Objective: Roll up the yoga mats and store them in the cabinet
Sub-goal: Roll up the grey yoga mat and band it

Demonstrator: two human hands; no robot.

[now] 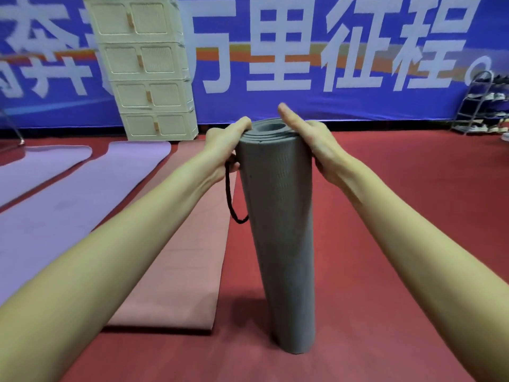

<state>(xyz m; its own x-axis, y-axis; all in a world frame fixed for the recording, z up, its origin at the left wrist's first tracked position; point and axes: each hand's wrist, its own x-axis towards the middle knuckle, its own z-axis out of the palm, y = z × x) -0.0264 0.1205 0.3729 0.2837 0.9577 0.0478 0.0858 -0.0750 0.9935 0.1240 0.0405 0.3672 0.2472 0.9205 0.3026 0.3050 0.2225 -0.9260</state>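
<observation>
Red floor (385, 216); pink mat (192, 244) and two purple mats (68, 202) lie flat, left. Cream cabinet (148, 70) at banner wall. Rolled grey yoga mat (278, 221) stands upright, centre. Left hand (227, 146) and right hand (314, 144) grip its top; black cord (230, 197) hangs from left hand.

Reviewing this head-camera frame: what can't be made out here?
- Left hand fingers: hidden behind the rolled grey mat.
- Black cord: upper end hidden in that hand.
- Cabinet contents: doors shut.
- Shoe rack: cut by right edge.
</observation>
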